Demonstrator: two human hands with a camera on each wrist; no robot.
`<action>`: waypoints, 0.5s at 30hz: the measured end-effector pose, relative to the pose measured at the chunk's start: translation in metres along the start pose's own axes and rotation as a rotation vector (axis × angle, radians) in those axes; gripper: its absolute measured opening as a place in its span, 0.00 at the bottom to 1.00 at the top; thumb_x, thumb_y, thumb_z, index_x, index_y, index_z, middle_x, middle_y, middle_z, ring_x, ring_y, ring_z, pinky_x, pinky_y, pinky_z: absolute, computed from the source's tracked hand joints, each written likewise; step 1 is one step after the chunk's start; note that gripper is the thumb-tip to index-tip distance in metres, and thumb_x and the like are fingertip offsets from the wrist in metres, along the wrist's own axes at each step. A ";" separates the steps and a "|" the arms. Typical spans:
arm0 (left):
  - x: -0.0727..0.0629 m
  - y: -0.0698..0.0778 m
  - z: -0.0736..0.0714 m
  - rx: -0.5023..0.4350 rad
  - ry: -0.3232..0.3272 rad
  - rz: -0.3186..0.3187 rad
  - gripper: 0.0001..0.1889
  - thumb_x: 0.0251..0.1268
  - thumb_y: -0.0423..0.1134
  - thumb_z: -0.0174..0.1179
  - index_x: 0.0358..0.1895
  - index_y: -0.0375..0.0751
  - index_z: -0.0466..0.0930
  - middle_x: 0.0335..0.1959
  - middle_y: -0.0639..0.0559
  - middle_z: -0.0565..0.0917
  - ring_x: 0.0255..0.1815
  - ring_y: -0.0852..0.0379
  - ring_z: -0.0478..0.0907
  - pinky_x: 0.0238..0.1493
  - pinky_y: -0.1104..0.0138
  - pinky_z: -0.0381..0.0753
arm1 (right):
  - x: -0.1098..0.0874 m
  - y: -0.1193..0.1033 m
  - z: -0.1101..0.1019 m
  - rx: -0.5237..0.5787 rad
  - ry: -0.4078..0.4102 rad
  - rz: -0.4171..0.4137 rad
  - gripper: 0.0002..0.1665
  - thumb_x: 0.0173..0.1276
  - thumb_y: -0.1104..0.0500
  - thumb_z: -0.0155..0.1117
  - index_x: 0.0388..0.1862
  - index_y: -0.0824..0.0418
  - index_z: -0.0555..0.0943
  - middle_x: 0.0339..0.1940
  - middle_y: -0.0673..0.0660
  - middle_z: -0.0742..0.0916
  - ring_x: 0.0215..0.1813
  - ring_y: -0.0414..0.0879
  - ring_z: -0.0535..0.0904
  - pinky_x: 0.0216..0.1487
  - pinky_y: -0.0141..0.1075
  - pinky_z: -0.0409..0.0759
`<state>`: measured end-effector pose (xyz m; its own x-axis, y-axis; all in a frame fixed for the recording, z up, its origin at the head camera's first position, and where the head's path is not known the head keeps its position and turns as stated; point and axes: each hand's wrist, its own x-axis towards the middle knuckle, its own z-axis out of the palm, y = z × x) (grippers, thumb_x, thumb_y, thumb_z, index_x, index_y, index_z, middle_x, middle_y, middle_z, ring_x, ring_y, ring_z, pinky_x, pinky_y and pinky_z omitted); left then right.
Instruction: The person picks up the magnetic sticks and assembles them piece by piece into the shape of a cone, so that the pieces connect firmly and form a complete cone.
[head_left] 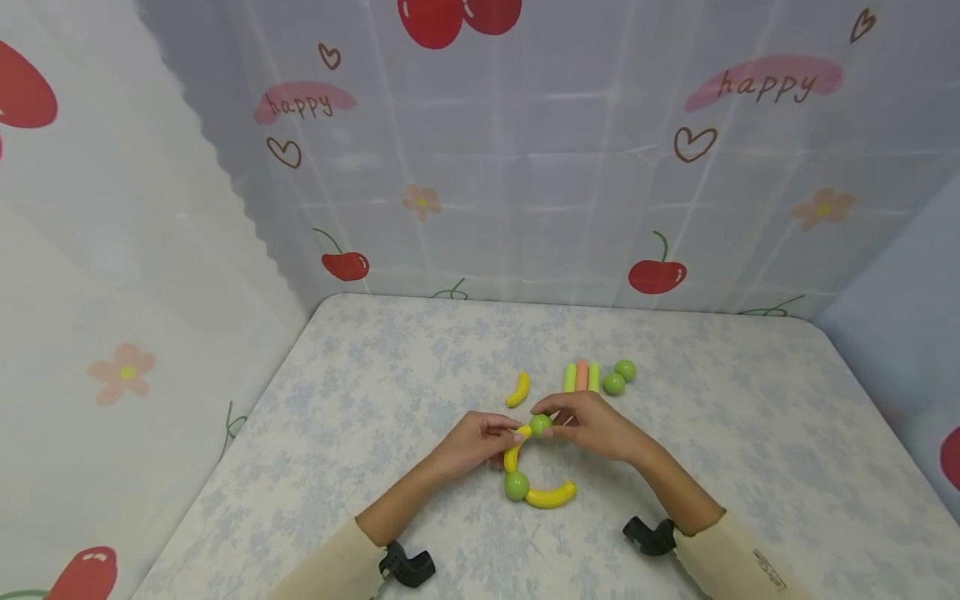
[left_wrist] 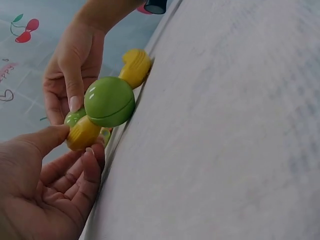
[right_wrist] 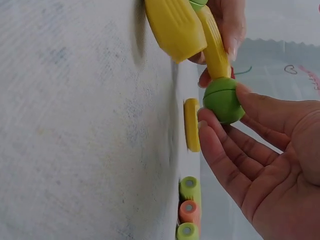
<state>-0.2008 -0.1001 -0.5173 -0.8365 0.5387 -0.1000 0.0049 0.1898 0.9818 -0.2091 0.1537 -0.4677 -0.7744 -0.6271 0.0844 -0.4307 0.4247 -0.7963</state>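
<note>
A pale curtain (head_left: 510,192) printed with cherries, hearts, flowers and the word "happy" is hanging behind the far edge of the bench (head_left: 360,367). A white side panel (head_left: 180,250) bearing similar prints is bordering the left edge. On the bench, nearer the far edge than the near one, a loose yellow piece (head_left: 518,390) is lying apart. To its right, an orange stick (head_left: 582,375) is lying between two light green sticks (head_left: 570,377); two spare green balls (head_left: 614,383) are resting farther toward the right edge, touching.

Cherry-print curtain (head_left: 510,183) behind pale table (head_left: 375,375)
</note>
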 end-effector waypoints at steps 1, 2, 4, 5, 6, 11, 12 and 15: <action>0.000 0.001 -0.001 0.019 0.004 -0.005 0.13 0.73 0.43 0.64 0.54 0.42 0.87 0.33 0.47 0.89 0.25 0.57 0.82 0.28 0.67 0.83 | 0.001 0.000 0.000 0.000 -0.014 0.004 0.19 0.67 0.68 0.71 0.57 0.67 0.84 0.52 0.56 0.88 0.43 0.45 0.85 0.40 0.35 0.84; -0.001 0.003 -0.001 0.039 0.005 -0.011 0.13 0.72 0.42 0.65 0.54 0.43 0.87 0.32 0.47 0.88 0.24 0.56 0.82 0.27 0.66 0.83 | 0.002 0.001 0.001 0.005 -0.030 0.005 0.18 0.67 0.68 0.70 0.56 0.67 0.84 0.51 0.57 0.88 0.42 0.45 0.85 0.40 0.34 0.84; -0.002 0.005 -0.002 0.075 -0.002 -0.023 0.13 0.71 0.42 0.66 0.53 0.44 0.87 0.28 0.47 0.88 0.22 0.55 0.82 0.26 0.64 0.84 | 0.005 0.001 0.001 0.005 -0.060 0.012 0.17 0.67 0.69 0.70 0.55 0.67 0.84 0.50 0.57 0.89 0.41 0.45 0.85 0.39 0.33 0.84; -0.003 0.007 -0.002 0.088 -0.005 -0.030 0.13 0.70 0.42 0.67 0.53 0.43 0.86 0.27 0.47 0.87 0.21 0.55 0.82 0.26 0.63 0.85 | 0.006 0.001 0.002 0.006 -0.071 0.016 0.16 0.67 0.70 0.69 0.54 0.67 0.85 0.49 0.57 0.89 0.41 0.45 0.85 0.38 0.32 0.84; -0.003 0.008 -0.002 0.101 -0.005 -0.037 0.13 0.69 0.42 0.68 0.52 0.43 0.86 0.26 0.47 0.87 0.20 0.54 0.83 0.25 0.62 0.85 | 0.007 0.001 0.002 0.005 -0.080 0.021 0.16 0.67 0.70 0.69 0.54 0.67 0.85 0.48 0.57 0.89 0.41 0.45 0.85 0.38 0.32 0.83; -0.005 0.010 -0.005 0.187 -0.008 -0.067 0.13 0.68 0.43 0.69 0.52 0.44 0.86 0.19 0.46 0.84 0.15 0.55 0.80 0.20 0.64 0.83 | 0.013 0.001 0.006 -0.008 -0.103 0.024 0.17 0.66 0.70 0.70 0.54 0.67 0.85 0.46 0.56 0.89 0.41 0.45 0.85 0.40 0.31 0.83; -0.006 0.010 -0.005 0.200 -0.010 -0.071 0.13 0.68 0.43 0.69 0.52 0.44 0.86 0.19 0.46 0.84 0.14 0.55 0.80 0.20 0.64 0.83 | 0.014 0.001 0.007 -0.018 -0.107 0.021 0.17 0.66 0.70 0.71 0.54 0.67 0.85 0.46 0.56 0.89 0.42 0.45 0.86 0.41 0.30 0.83; -0.006 0.010 -0.007 0.217 -0.025 -0.076 0.13 0.69 0.44 0.68 0.52 0.44 0.85 0.18 0.46 0.84 0.13 0.55 0.80 0.19 0.64 0.82 | 0.016 0.000 0.006 -0.043 -0.121 0.023 0.17 0.67 0.68 0.71 0.55 0.67 0.85 0.46 0.55 0.89 0.42 0.44 0.86 0.42 0.30 0.83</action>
<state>-0.1993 -0.1071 -0.5059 -0.8250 0.5361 -0.1786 0.0629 0.4013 0.9138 -0.2187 0.1395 -0.4697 -0.7241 -0.6897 -0.0085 -0.4348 0.4660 -0.7706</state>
